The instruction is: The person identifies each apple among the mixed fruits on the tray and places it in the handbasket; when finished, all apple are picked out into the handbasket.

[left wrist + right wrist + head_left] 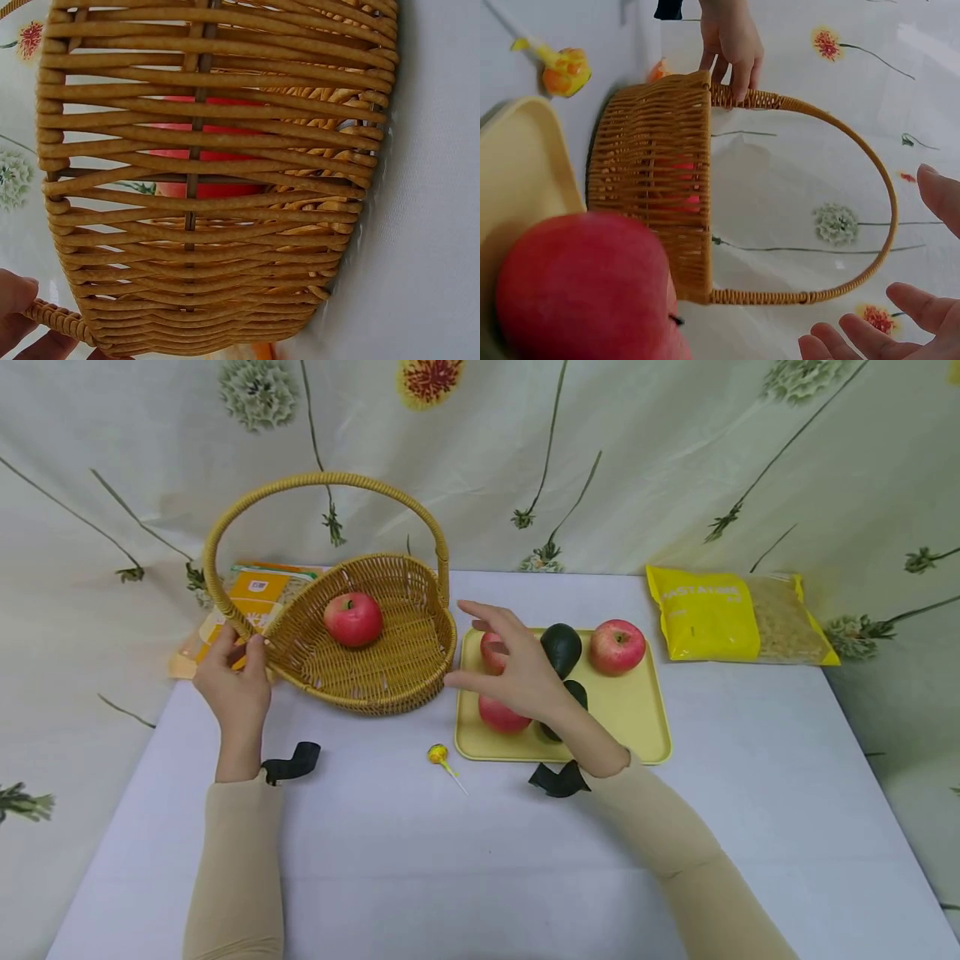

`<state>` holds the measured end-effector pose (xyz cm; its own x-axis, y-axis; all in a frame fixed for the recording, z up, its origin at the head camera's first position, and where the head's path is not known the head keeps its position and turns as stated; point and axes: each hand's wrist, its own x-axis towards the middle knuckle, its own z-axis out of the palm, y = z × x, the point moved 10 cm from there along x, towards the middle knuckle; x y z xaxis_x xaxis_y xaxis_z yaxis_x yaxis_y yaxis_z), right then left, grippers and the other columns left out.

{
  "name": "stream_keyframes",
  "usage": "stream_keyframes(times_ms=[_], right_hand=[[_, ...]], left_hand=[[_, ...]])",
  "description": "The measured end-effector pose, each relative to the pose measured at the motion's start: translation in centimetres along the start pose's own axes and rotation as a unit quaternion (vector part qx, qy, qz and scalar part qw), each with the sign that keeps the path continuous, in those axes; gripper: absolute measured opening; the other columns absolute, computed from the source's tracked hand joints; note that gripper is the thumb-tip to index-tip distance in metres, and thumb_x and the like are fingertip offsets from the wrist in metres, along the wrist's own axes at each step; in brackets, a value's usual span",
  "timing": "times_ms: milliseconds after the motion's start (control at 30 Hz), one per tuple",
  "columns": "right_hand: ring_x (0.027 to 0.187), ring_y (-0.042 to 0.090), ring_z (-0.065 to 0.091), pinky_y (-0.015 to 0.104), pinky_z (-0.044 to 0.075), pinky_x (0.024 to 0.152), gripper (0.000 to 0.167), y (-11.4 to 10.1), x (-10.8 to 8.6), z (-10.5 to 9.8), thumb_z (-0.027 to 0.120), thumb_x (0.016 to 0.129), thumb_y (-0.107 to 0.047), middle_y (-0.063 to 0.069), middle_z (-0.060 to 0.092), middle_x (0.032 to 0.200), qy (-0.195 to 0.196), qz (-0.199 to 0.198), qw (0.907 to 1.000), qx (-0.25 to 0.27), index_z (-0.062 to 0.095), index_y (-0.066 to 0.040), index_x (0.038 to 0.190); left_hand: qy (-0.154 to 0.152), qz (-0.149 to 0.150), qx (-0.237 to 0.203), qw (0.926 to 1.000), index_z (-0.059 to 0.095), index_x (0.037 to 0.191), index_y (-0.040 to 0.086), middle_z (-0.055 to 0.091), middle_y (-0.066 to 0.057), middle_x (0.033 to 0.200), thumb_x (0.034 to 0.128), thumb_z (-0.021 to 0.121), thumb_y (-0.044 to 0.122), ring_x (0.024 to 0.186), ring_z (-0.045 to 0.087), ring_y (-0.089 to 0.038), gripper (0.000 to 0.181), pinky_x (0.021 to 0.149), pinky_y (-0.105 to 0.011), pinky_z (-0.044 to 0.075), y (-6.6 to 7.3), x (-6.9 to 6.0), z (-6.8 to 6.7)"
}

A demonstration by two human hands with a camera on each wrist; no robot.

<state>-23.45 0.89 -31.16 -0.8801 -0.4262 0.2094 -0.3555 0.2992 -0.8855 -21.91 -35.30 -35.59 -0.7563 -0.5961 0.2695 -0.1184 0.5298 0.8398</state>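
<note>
Basket (pixel 390 668) gripped by left hand (pixel 238 683); right hand (pixel 521 670) near it

Left hand (pixel 238 685): fingers curled in a pinch, left forearm (pixel 240 860) extended from near to far. Right hand (pixel 521 672): fingers outstretched leftward, thumb spread apart, right forearm (pixel 675 835) slanting from near right.

Room under handle (pixel 330 479), above basket (pixel 405 647); handle obstructs from overhead. Front-right of tray (pixel 630 727) free.
</note>
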Motion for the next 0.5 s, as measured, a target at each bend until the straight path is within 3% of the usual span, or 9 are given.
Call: stream_keyframes(times_ms=[233, 500], right_hand=[[0.131, 0.029, 0.045, 0.049, 0.043, 0.108, 0.08, 2.7, -3.1, -4.2, 0.083, 0.078, -0.015, 0.005, 0.045, 0.146, 0.036, 0.011, 0.9993, 0.004, 0.043, -0.016, 0.147], [0.13, 0.036, 0.045, 0.053, 0.044, 0.105, 0.08, 5.5, -5.1, -6.1, 0.082, 0.077, -0.01, 0.015, 0.046, 0.142, 0.056, 0.028, 0.9976, -0.031, 0.043, -0.01, 0.146]], left_hand=[[-0.001, -0.001, 0.002, 1.0, 0.058, 0.136, 0.029, 0.061, 0.0, 0.134, 0.0998, 0.053, 0.031, 0.116, 0.062, -0.019, 0.037, 0.093, -0.024, 0.054, 0.0, 0.0, 0.0], [0.005, 0.007, 0.003, 1.0, 0.061, 0.134, 0.026, 0.063, -0.001, 0.132, 0.0996, 0.053, 0.031, 0.114, 0.063, -0.02, 0.036, 0.092, -0.023, 0.054, 0.1, 0.0, -0.1]])
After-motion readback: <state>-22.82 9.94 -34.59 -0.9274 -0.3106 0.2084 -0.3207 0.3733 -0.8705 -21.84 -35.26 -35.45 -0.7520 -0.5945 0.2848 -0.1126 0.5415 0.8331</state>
